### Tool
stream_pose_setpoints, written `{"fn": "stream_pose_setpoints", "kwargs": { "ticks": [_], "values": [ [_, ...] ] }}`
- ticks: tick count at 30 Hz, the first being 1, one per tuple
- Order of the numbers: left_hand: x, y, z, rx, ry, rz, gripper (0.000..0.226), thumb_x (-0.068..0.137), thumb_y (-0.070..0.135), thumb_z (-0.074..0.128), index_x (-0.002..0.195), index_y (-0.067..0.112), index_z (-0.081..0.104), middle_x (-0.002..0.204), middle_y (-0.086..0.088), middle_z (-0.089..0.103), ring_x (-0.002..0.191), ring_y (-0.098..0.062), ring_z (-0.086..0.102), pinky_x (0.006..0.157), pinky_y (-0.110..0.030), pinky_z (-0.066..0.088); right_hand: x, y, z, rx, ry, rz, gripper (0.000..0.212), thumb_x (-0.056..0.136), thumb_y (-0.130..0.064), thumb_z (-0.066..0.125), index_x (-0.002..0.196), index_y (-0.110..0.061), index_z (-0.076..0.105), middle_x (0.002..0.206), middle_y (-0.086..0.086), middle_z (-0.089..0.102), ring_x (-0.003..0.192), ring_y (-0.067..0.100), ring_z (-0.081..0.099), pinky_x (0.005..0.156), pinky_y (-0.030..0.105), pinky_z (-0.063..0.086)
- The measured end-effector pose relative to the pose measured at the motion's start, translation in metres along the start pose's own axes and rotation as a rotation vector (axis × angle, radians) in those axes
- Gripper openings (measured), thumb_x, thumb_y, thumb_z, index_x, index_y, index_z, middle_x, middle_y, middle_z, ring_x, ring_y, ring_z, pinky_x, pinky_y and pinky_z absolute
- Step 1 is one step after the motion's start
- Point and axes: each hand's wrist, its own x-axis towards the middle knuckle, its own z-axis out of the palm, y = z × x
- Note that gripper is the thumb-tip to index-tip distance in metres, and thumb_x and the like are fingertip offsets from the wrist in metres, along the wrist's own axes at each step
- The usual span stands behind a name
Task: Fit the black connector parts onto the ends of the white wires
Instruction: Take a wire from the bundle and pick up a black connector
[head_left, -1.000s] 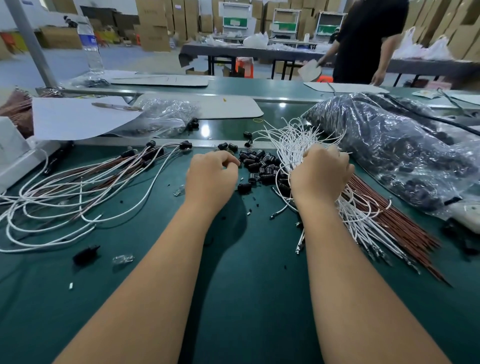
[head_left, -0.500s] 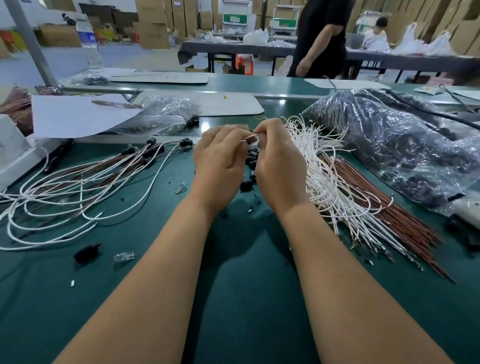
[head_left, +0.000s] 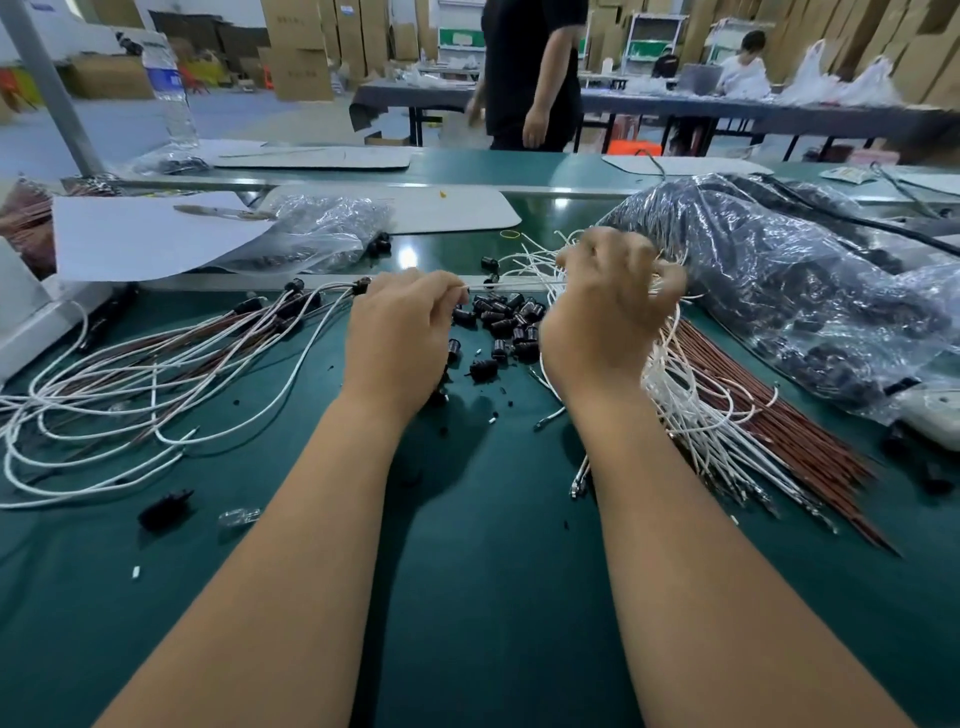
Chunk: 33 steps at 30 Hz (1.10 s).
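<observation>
A pile of small black connectors (head_left: 506, 319) lies on the green mat between my hands. My left hand (head_left: 400, 332) has its fingers curled and pinches one end of a white wire (head_left: 514, 282) that runs level across to my right hand (head_left: 605, 312). My right hand is blurred; its fingers are curled round that wire, above the loose bundle of white wires (head_left: 691, 410). Whether a connector sits inside my left fingers is hidden. Wires with black connectors fitted (head_left: 156, 374) fan out at the left.
Brown wires (head_left: 789, 441) lie beside the white bundle. A big plastic bag of black parts (head_left: 789, 291) fills the right, a small clear bag (head_left: 317, 234) and white paper (head_left: 140, 234) the back left. A loose black part (head_left: 163, 512) lies near left. A person (head_left: 530, 73) stands beyond the bench.
My hands were pressed together over the connectors; they have drawn apart, the right hand going right and up, with a white wire now stretched between them.
</observation>
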Motion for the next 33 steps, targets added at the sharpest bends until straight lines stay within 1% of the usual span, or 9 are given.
{"fn": "stream_pose_setpoints", "kwargs": {
  "ticks": [4, 6, 10, 14, 16, 18, 22, 26, 33],
  "values": [
    [0.0, 0.006, 0.002, -0.076, -0.058, 0.09, 0.022, 0.099, 0.014, 0.049, 0.102, 0.011, 0.071, 0.093, -0.005, 0.07, 0.087, -0.029, 0.057, 0.085, -0.039, 0.043, -0.008, -0.022, 0.003, 0.267, -0.228, -0.291, 0.022, 0.088, -0.008, 0.052, 0.102, -0.011, 0.068, 0.102, 0.005, 0.068, 0.103, 0.025, 0.056, 0.094, 0.033, 0.029],
    [0.0, 0.007, 0.001, -0.177, -0.051, 0.021, 0.021, 0.098, 0.013, 0.051, 0.101, 0.01, 0.071, 0.088, -0.002, 0.069, 0.083, -0.021, 0.057, 0.081, -0.031, 0.043, -0.01, -0.024, 0.006, 0.411, -0.303, -0.23, 0.021, 0.094, -0.01, 0.05, 0.103, -0.007, 0.068, 0.097, 0.008, 0.068, 0.096, 0.027, 0.055, 0.086, 0.033, 0.037],
    [0.005, 0.009, -0.002, -0.466, -0.185, -0.28, 0.023, 0.098, 0.022, 0.053, 0.086, 0.013, 0.07, 0.061, 0.008, 0.057, 0.052, -0.007, 0.047, 0.052, -0.019, 0.038, -0.007, -0.018, 0.012, 0.536, -0.313, -0.083, 0.016, 0.094, -0.008, 0.054, 0.098, -0.005, 0.069, 0.095, 0.009, 0.068, 0.094, 0.025, 0.055, 0.08, 0.028, 0.039],
    [0.011, 0.01, -0.004, -0.797, -0.272, -0.573, 0.047, 0.105, 0.032, 0.031, 0.082, 0.017, 0.069, 0.077, -0.001, 0.065, 0.072, -0.013, 0.052, 0.067, -0.027, 0.04, -0.006, -0.018, 0.012, 0.666, -0.346, 0.047, 0.014, 0.094, -0.008, 0.055, 0.094, -0.007, 0.069, 0.085, -0.001, 0.065, 0.081, 0.016, 0.057, 0.069, 0.018, 0.041],
    [0.012, 0.007, -0.006, -0.922, -0.306, -0.665, 0.056, 0.105, 0.037, 0.022, 0.083, 0.015, 0.069, 0.078, -0.002, 0.067, 0.072, -0.013, 0.054, 0.066, -0.027, 0.039, -0.005, -0.018, 0.01, 0.732, -0.351, 0.115, 0.013, 0.094, -0.009, 0.056, 0.094, -0.009, 0.069, 0.081, -0.003, 0.064, 0.078, 0.015, 0.058, 0.069, 0.019, 0.043],
    [0.013, 0.004, -0.006, -0.953, -0.326, -0.674, 0.059, 0.105, 0.038, 0.021, 0.082, 0.013, 0.068, 0.076, 0.0, 0.069, 0.07, -0.011, 0.056, 0.064, -0.025, 0.041, -0.003, -0.018, 0.008, 0.797, -0.359, 0.167, 0.012, 0.094, -0.01, 0.057, 0.094, -0.009, 0.069, 0.08, -0.003, 0.065, 0.077, 0.013, 0.059, 0.071, 0.024, 0.047],
    [0.012, 0.002, -0.005, -0.906, -0.326, -0.6, 0.051, 0.104, 0.031, 0.032, 0.071, 0.018, 0.069, 0.076, 0.003, 0.071, 0.079, -0.014, 0.058, 0.076, -0.03, 0.041, -0.002, -0.019, 0.004, 0.857, -0.376, 0.213, 0.012, 0.094, -0.009, 0.058, 0.092, -0.012, 0.07, 0.077, -0.007, 0.064, 0.068, -0.001, 0.055, 0.068, 0.017, 0.048],
    [0.01, 0.0, -0.006, -0.865, -0.316, -0.542, 0.039, 0.099, 0.028, 0.044, 0.065, 0.024, 0.064, 0.074, 0.009, 0.066, 0.08, -0.011, 0.057, 0.083, -0.034, 0.038, -0.002, -0.018, 0.003, 0.867, -0.386, 0.22, 0.011, 0.092, -0.008, 0.061, 0.092, -0.013, 0.071, 0.079, -0.01, 0.065, 0.076, 0.006, 0.061, 0.074, 0.018, 0.05],
    [0.008, 0.002, -0.011, -0.875, -0.241, -0.477, 0.029, 0.096, 0.032, 0.054, 0.069, 0.021, 0.056, 0.071, 0.005, 0.059, 0.072, -0.008, 0.051, 0.074, -0.027, 0.038, -0.004, -0.018, 0.003, 0.881, -0.405, 0.167, 0.01, 0.089, -0.005, 0.065, 0.091, -0.011, 0.073, 0.078, -0.008, 0.067, 0.071, -0.003, 0.06, 0.071, 0.012, 0.049]
  ]
}}
